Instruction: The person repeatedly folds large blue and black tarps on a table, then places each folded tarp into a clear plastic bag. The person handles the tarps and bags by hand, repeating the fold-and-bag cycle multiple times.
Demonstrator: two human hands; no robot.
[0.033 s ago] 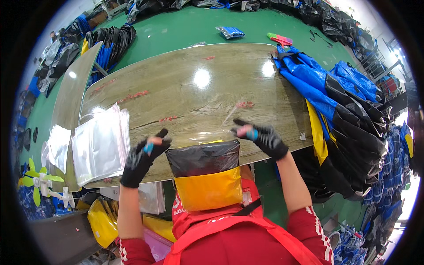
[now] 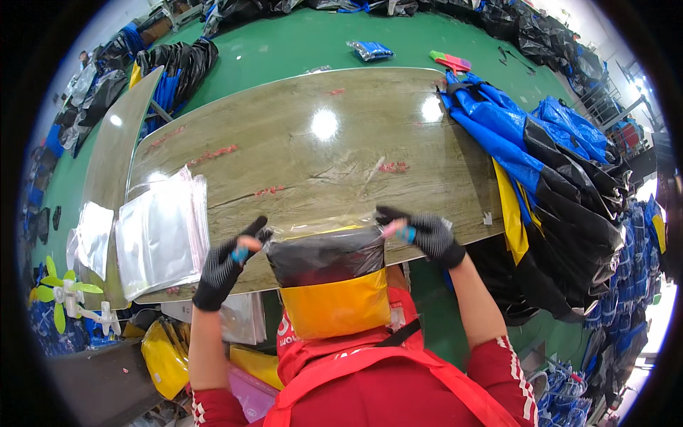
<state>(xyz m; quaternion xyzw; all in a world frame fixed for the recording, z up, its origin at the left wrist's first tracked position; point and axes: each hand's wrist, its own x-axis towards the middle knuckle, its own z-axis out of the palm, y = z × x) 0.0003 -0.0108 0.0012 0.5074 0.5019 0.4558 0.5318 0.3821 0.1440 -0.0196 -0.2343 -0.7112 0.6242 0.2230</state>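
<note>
Hands: left hand [image 2: 226,268] and right hand [image 2: 427,233], both in black gloves, are pinching the top corners of the clear bag [image 2: 329,279].
Grip: each grip is closing on the bag's open edge.
Bag: it is hanging between the grips at the near edge of the desk [image 2: 299,149], holding a folded black and yellow item [image 2: 333,299].
Left of left grip: stack of clear bags [image 2: 160,231] is lying on the desk.
Right of right grip: blue and black garments [image 2: 548,164] are lying piled.

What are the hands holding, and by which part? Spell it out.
Both grip the clear plastic bag holding a folded black-and-yellow garment by its open top edge: left hand at the left corner, right hand at the right corner.
</note>
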